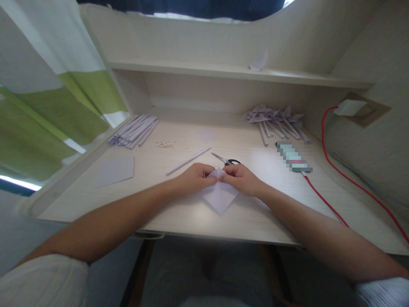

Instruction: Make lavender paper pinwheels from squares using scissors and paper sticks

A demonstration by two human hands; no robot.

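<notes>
A white sheet of paper (220,198), creased down its middle and turned so one corner points toward me, is pinched near its far corner by both hands. My left hand (198,177) grips its left side with thumb and fingers. On the other side, my right hand (243,178) pinches the paper close to the left thumb. Just beyond the hands lie scissors (227,161) with black handles, partly covered by my right hand. A rolled paper stick (188,161) rests slantwise beyond my left hand.
Rolled paper sticks (136,130) are piled at the back left, near small pale pieces (165,144) and a stack of square paper (116,170). Paper pinwheels (275,119) on sticks lie at the back right. A phone (292,157) has a red cable (326,202). Above runs a shelf (191,69).
</notes>
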